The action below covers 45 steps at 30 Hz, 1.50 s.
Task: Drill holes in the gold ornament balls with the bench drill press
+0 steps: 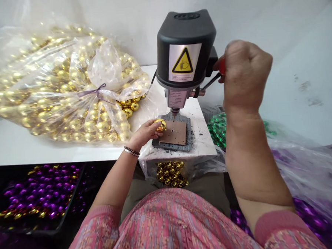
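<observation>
A shiny gold ball (pixel 160 124) is pinched in my left hand (pixel 148 132), at the left edge of the drill press's brown base plate (pixel 176 133). Above the plate stands the black drill press (pixel 185 30), with a yellow warning label on its front. Its drill bit (pixel 174 116) points down, a little above the plate and to the right of the ball. My right hand (pixel 243 72), raised beside the machine, is closed around the red-knobbed feed lever (pixel 222 66). Part of the knob is hidden by the fingers.
A tied clear bag (pixel 61 89) of gold balls fills the left of the white table (pixel 73 154). More gold balls (pixel 171 174) lie in plastic below the front edge. Purple balls (pixel 44 190) sit in a dark crate at lower left; green balls (pixel 218 129) are at right. Dark shavings surround the base.
</observation>
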### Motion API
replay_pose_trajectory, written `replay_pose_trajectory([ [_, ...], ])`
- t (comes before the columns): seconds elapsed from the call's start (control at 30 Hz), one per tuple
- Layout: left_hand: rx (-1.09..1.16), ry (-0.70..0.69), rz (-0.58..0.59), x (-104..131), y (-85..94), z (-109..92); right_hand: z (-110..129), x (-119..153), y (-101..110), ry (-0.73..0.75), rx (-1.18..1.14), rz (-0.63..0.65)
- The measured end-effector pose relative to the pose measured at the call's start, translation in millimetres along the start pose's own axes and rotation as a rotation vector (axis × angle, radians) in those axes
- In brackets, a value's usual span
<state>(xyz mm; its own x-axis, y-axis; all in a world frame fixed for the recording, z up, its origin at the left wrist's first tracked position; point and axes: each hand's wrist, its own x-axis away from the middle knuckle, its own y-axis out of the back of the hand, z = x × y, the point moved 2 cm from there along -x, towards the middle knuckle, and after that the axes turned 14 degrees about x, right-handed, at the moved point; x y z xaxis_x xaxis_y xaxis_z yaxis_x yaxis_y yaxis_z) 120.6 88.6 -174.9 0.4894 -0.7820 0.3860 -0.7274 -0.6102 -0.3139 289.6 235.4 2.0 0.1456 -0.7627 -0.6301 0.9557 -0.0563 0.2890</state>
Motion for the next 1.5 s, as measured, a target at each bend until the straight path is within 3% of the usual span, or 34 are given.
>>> replay_pose_trajectory([
  [0.17,-0.233,-0.062,0.064,0,-24.7,8,1,-11,-2,-0.076,0.035,0.05],
  [0.4,-0.534,-0.134,0.007,-3,-33.6,10,-1,-6,-3,-0.08,0.025,0.082],
  [0.6,-0.881,-0.368,0.013,-6,-43.0,8,-1,-7,2,-0.026,0.004,0.095],
  [0.8,-0.815,-0.32,0.018,-12,-43.6,16,3,27,22,0.127,0.167,0.203],
  [0.97,-0.782,-0.352,0.025,-11,-42.1,19,-20,72,23,0.292,0.236,0.12],
  [1.1,-0.819,-0.351,0.0,-11,-41.5,20,-42,91,14,0.464,0.305,0.051],
  [1.3,-0.793,-0.366,-0.004,-13,-39.4,23,-56,99,6,0.525,0.271,-0.06],
  [1.5,-0.739,-0.373,0.026,-14,-39.6,27,-65,108,-1,0.495,0.216,-0.089],
])
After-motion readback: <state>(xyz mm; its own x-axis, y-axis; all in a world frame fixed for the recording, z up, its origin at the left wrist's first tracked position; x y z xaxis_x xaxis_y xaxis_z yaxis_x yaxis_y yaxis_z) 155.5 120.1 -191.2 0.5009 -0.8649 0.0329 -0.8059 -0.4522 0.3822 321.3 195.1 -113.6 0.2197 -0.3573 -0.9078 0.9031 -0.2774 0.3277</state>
